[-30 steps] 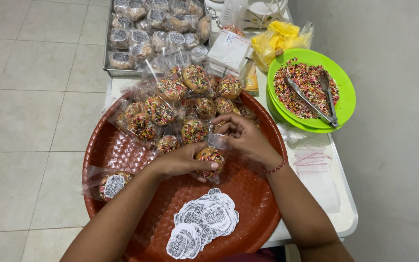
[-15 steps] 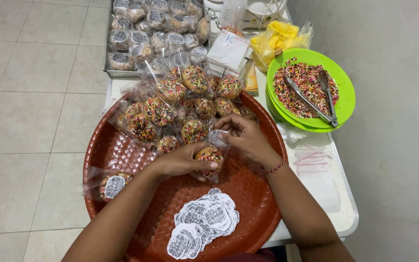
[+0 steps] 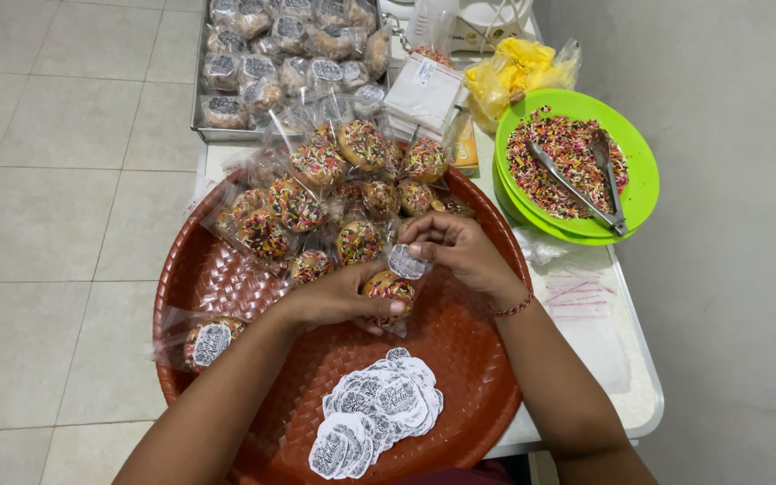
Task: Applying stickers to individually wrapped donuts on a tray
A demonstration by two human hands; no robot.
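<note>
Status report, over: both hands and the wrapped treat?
Left hand holds bagged sprinkle donut. Right hand pinches round sticker above it. Nothing blocking.

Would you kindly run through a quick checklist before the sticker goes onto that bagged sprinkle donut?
1. Left hand steadies the bagged donut: ok.
2. Right hand fingers pinch the round sticker: ok.
3. Sticker sits just above the donut bag: ok.
4. Bag sealed shut: cannot tell.
5. Spare sticker pile within reach on the red woven tray: ok.
6. Sticker backing peeled off: cannot tell.
</note>
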